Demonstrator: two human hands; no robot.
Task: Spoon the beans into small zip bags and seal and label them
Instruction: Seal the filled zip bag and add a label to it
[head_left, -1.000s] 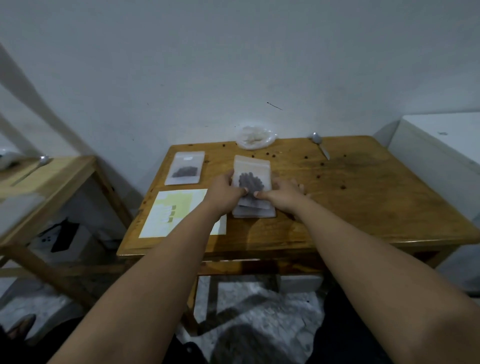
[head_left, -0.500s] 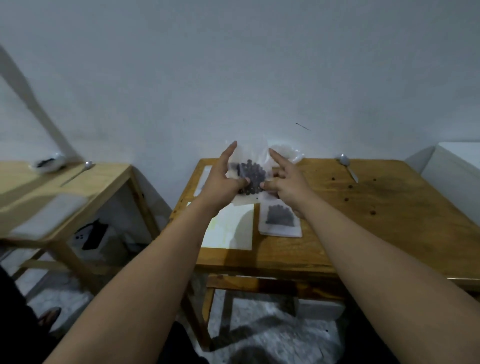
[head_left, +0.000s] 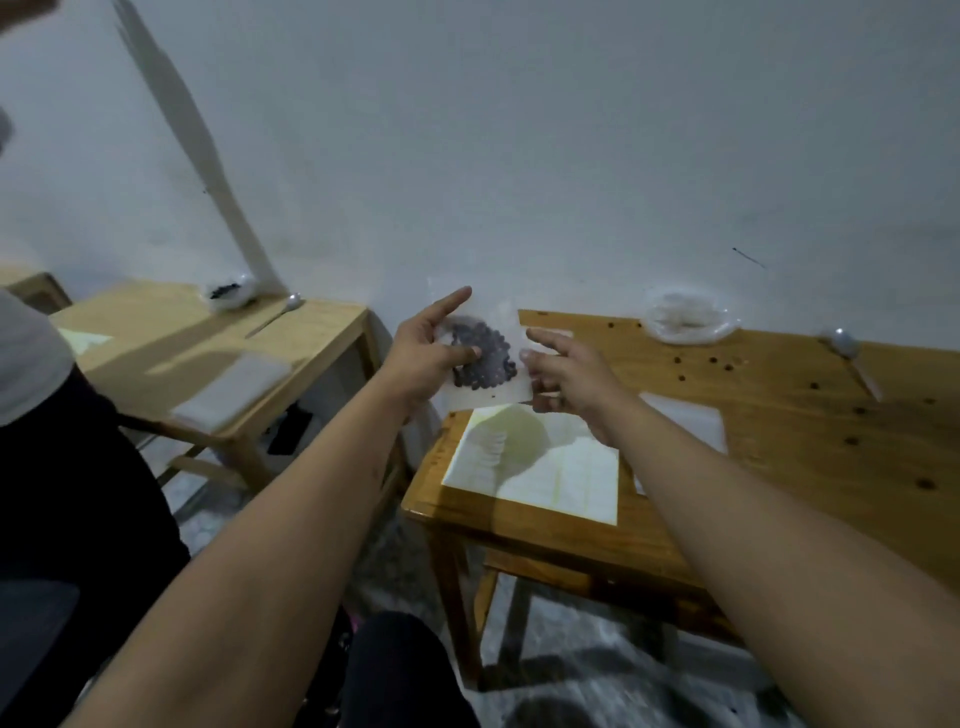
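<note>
A small clear zip bag (head_left: 485, 364) with dark beans inside is held up in the air over the left end of the wooden table (head_left: 779, 457). My left hand (head_left: 428, 353) pinches its left side, thumb on the beans. My right hand (head_left: 566, 379) sits at the bag's right edge with fingers spread; its grip on the bag is unclear. A sheet of yellowish labels (head_left: 535, 462) lies flat on the table below. Part of another zip bag (head_left: 685, 418) shows behind my right forearm. A metal spoon (head_left: 852, 358) and a crumpled plastic bag (head_left: 685, 322) rest at the far edge.
Loose dark beans (head_left: 727, 366) are scattered on the tabletop. To the left stands a second wooden table (head_left: 208, 364) with a spoon (head_left: 275, 317), a bag of beans (head_left: 228, 293) and paper sheets. Another person's clothing (head_left: 47, 415) fills the left edge.
The bean-filled bag was lifted off the stack on the table and carried up and left. My view swung left, bringing the second table closer. My right fingers have loosened from the bag.
</note>
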